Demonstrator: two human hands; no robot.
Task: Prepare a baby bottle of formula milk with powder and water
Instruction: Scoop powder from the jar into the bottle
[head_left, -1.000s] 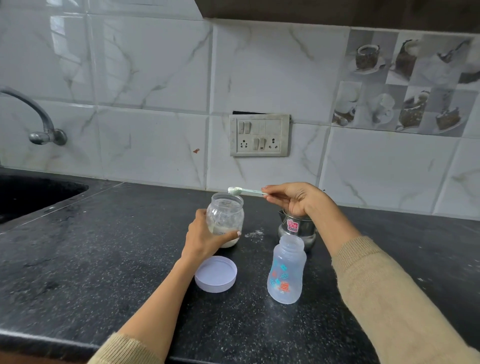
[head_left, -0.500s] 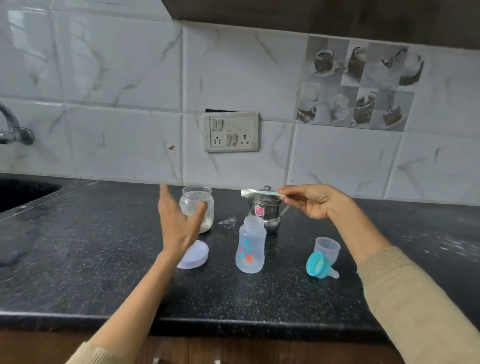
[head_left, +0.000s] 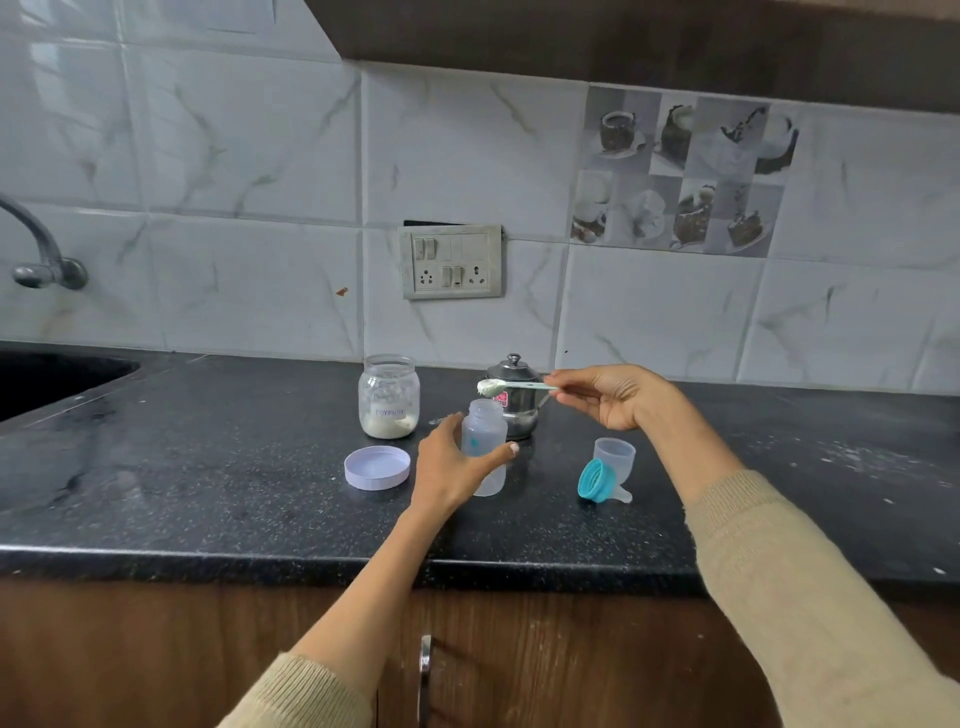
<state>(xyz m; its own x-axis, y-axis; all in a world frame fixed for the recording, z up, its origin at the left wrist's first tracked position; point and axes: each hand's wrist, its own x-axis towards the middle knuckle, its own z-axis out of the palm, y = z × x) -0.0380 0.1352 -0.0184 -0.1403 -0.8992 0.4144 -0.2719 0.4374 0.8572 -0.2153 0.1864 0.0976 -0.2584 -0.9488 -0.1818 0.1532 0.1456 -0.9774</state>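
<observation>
A clear baby bottle stands open on the black counter. My left hand wraps around its lower body. My right hand pinches a pale green scoop, heaped with white powder, just above the bottle's mouth. To the left stands an open glass jar with powder in its bottom. Its lilac lid lies upside down in front of it.
A steel lidded pot stands right behind the bottle. The teal nipple ring and clear cap lie to the right. A sink and tap are at the far left. Spilled powder dusts the counter's right side.
My left hand let go of the jar, swung right and closed around the bottle. My right hand carried the loaded scoop from above the jar to above the bottle's mouth.
</observation>
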